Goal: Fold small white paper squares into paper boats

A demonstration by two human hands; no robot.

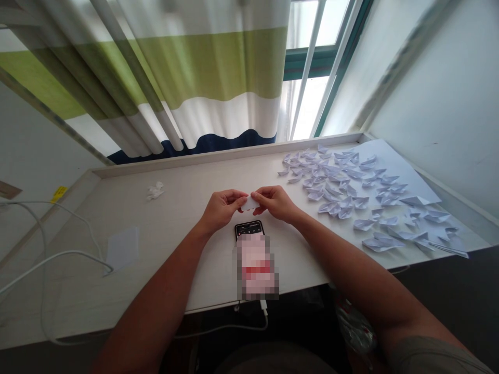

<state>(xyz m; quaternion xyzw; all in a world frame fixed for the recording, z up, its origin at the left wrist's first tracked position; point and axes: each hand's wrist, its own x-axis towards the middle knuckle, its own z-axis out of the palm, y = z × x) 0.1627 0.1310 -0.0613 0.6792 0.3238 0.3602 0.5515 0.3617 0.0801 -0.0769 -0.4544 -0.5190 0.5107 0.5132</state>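
Observation:
Between my two hands, above the middle of the white desk, is a small folded piece of white paper [250,203]. My left hand [223,209] pinches its left side with thumb and fingers. On the other side, my right hand [276,201] grips the right edge the same way. Just below the hands a phone [249,228] lies face up, most of its screen blurred out. To the right spread many folded white paper boats [331,182], some resting close together.
A large white sheet [405,171] lies under some boats at the right. Crumpled paper [156,190] and a stack of small paper sheets [122,248] are on the left, near a white cable [78,253]. A charging cable [264,307] runs from the phone over the front edge.

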